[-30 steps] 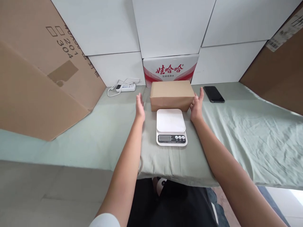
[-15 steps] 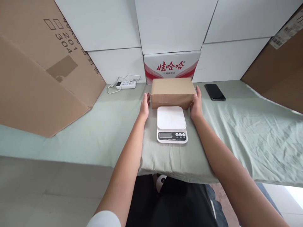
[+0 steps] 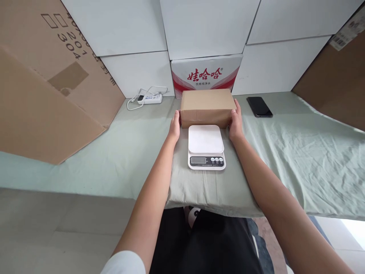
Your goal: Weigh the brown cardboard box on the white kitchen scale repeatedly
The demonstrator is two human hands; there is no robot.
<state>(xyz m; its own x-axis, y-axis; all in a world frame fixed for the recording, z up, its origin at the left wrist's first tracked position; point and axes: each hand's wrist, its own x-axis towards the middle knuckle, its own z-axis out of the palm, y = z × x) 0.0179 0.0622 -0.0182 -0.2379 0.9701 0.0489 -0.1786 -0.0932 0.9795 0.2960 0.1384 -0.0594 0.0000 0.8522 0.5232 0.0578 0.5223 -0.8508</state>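
Note:
A closed brown cardboard box (image 3: 207, 102) sits on the cloth-covered table, held between my two palms. My left hand (image 3: 175, 125) presses against its left end, thumb at the front top corner and the other fingers mostly hidden behind. At the opposite end, my right hand (image 3: 235, 123) grips the box with its thumb near the front corner and fingers along the side. Directly in front of the box, between my forearms, lies a white digital kitchen scale (image 3: 205, 139). Its plate bears nothing, and its display looks blank.
Behind the box stands a white and red carton (image 3: 207, 72). A white power strip (image 3: 151, 99) with a cable lies at back left, a black phone (image 3: 259, 107) at back right. Large cardboard boxes flank the table, the left one (image 3: 51, 102) nearer. White panels (image 3: 205, 30) rise behind.
My left hand has closed in on the box's left end, where a small gap showed before. My right hand stays at its end. The whole view has shifted slightly.

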